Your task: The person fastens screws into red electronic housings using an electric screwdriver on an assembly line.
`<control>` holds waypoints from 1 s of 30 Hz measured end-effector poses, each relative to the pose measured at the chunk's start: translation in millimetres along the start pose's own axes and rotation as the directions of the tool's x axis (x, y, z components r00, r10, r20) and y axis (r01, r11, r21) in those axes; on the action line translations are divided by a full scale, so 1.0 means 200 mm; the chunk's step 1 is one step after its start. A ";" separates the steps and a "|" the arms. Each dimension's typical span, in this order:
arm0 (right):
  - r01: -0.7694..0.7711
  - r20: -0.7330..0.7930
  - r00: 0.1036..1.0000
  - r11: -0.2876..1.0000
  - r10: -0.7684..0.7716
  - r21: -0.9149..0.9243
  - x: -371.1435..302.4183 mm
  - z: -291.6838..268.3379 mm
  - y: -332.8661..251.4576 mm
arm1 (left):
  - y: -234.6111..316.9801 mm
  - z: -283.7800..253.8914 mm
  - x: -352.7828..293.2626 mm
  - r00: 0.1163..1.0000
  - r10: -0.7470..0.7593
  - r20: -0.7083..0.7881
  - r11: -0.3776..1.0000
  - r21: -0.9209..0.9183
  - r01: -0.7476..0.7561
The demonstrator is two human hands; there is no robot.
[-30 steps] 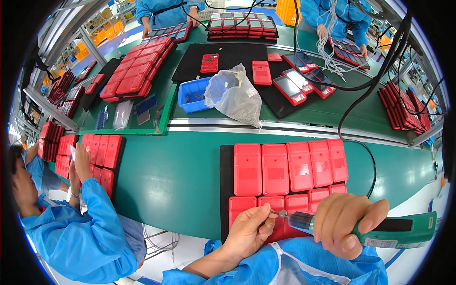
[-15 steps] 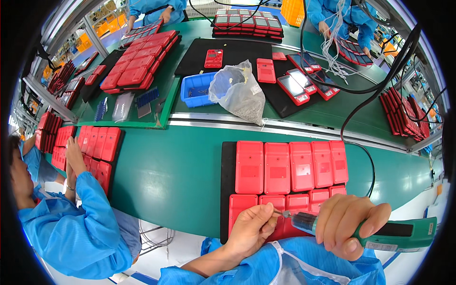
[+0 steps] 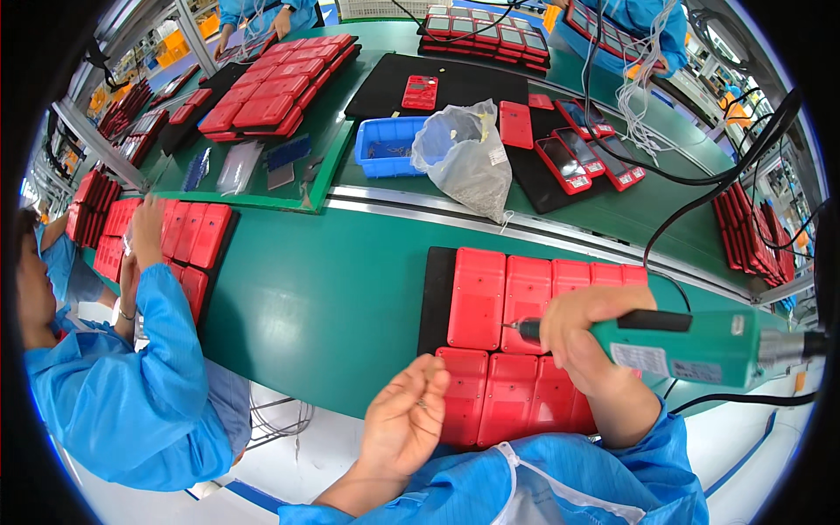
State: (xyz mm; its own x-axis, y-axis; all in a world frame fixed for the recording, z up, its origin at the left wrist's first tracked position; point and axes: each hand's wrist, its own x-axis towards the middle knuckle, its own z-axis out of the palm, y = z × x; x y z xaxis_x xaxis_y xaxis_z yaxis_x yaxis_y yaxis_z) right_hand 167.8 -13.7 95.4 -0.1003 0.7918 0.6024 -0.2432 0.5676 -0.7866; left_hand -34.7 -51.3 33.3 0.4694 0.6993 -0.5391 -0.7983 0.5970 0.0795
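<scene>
My right hand (image 3: pixel 591 337) grips a green electric screwdriver (image 3: pixel 691 348), its tip pointing left over the red plastic covers (image 3: pixel 477 297) laid in two rows on a black mat (image 3: pixel 435 297). My left hand (image 3: pixel 405 418) is lifted palm up at the near edge of the mat, fingers loosely curled, with a few small screws lying in the palm. It touches none of the covers. A black cable (image 3: pixel 726 179) runs from the screwdriver up and away to the right.
A clear plastic bag (image 3: pixel 464 157) and a blue bin (image 3: pixel 385 147) sit beyond the green belt (image 3: pixel 332 280). More red covers lie on far mats and at right (image 3: pixel 752 245). A person in a blue coat (image 3: pixel 131 385) works at my left; others stand across the line.
My left hand has lifted off the lower row of covers and turned palm up. My right hand has raised the screwdriver, whose tip now points at the upper row.
</scene>
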 end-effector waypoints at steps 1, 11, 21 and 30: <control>-0.017 -0.064 0.998 0.999 0.019 0.031 0.00 0.01 0.03 | 0.02 -0.03 0.00 1.000 0.019 0.011 0.994 -0.109 -0.018; -0.081 -0.036 0.996 0.995 0.079 -0.056 0.08 0.05 0.14 | 0.03 -0.08 0.02 0.999 0.018 0.048 0.953 -0.304 -0.002; -0.102 -0.035 0.994 0.991 0.099 -0.090 0.12 0.08 0.16 | 0.02 -0.04 0.03 0.998 0.001 -0.059 0.964 -0.266 -0.017; -0.093 -0.006 0.996 0.989 0.093 -0.119 0.12 0.08 0.17 | 0.08 -0.11 0.05 0.998 0.008 0.070 0.872 -0.488 0.027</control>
State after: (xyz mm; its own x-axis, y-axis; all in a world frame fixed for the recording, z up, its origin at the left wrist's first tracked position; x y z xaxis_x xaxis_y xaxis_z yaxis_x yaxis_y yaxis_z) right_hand 142.5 20.5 84.8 -0.1165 0.8427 0.5256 -0.1163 0.5139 -0.8499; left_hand -51.0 -43.0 10.1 0.4883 0.7298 -0.4785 -0.8678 0.3479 -0.3549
